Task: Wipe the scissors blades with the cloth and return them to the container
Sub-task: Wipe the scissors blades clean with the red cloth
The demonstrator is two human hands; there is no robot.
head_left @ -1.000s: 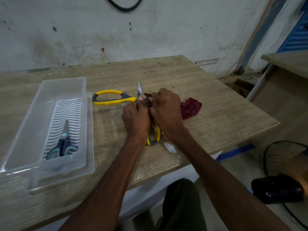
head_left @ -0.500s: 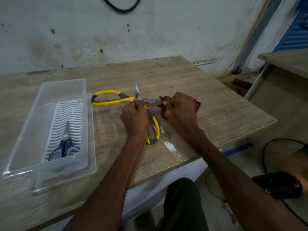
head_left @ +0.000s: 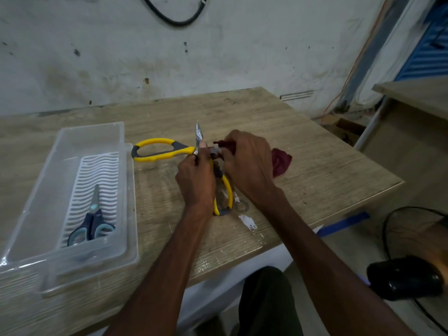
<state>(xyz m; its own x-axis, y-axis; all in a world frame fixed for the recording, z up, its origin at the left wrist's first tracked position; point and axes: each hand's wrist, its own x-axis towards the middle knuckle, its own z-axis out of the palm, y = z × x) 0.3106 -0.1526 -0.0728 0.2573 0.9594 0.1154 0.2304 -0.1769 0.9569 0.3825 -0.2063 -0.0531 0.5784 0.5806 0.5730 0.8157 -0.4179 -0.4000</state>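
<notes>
the left hand (head_left: 195, 183) is gripping the splayed yellow scissors (head_left: 164, 151) at the pivot, right of the container (head_left: 72, 202), while the right hand (head_left: 247, 163), nearer the sideways blade, is pinching the maroon cloth (head_left: 281, 162) around it on the surface (head_left: 303, 146).

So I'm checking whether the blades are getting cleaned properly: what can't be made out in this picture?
Head view only:
- Second blade of the yellow scissors: mostly hidden by the cloth and right hand.
- Pivot: covered by the left hand.
- Upright blade: too small and blurred to judge clean or dirty.
- Container: near-left corner cut off by the edge.
</notes>
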